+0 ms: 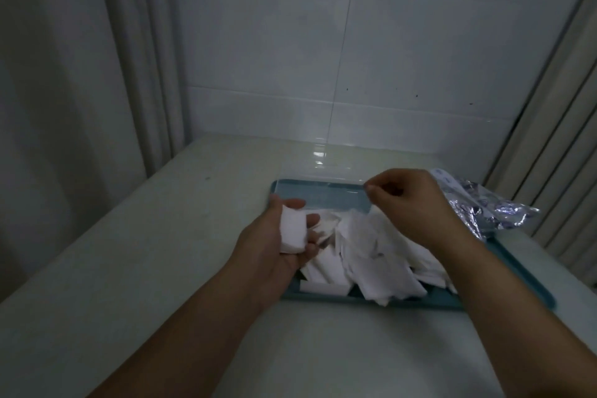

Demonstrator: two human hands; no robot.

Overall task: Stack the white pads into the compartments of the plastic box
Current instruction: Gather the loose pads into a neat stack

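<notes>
The white pads (378, 249) lie in a loose, overlapping heap on a teal tray (504, 299), some flat, some tilted on edge, none squared up with the others. They look thin, soft and easily bent. My left hand (284, 236) holds a small stack of pads (292, 232), thumb across the top and fingers curled beneath. My right hand (410, 203) hovers over the far side of the heap with its fingers curled in and thumb meeting forefinger; whether it pinches anything I cannot tell.

I judge this as the gathering step: collecting pads into a neat stack before placing them. A clear plastic box (319, 171) seems to stand at the tray's far edge, but its compartments are too faint to make out. Next I need to pick another pad from the heap and lay it square on the stack.

A crumpled foil bag (484, 203) rests on the tray's right corner, all on a pale table (129, 252).
</notes>
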